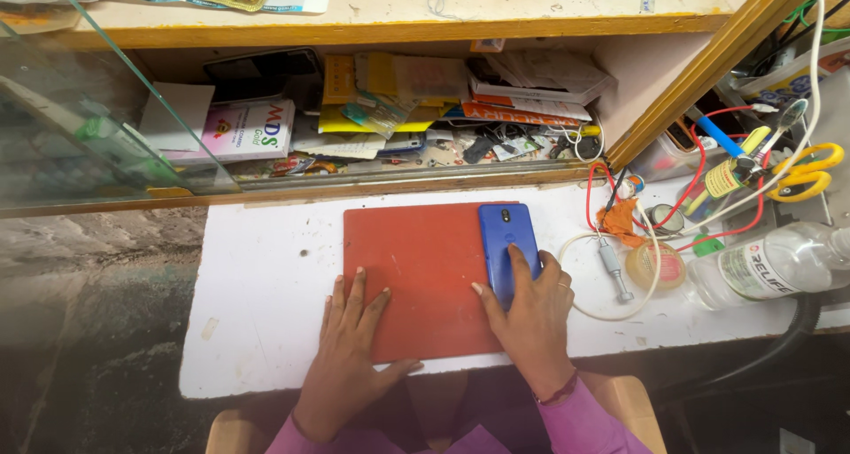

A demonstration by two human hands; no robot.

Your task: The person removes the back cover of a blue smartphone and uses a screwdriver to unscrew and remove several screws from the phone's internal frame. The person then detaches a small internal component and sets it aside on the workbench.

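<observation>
A blue phone [506,238] lies back side up on the right part of a red mat [416,259] on the white worktop [266,277]. My right hand [531,312] rests on the phone's near end, fingers laid over it. Flat on the mat's lower left lies my left hand [350,348], fingers spread and holding nothing.
Right of the mat lie a white cable with a plug [611,268], a small round tin [655,265], a plastic bottle [779,259], red wires and yellow scissors [810,170]. A cluttered shelf [398,108] with boxes and papers runs behind. A glass pane [106,108] stands at left.
</observation>
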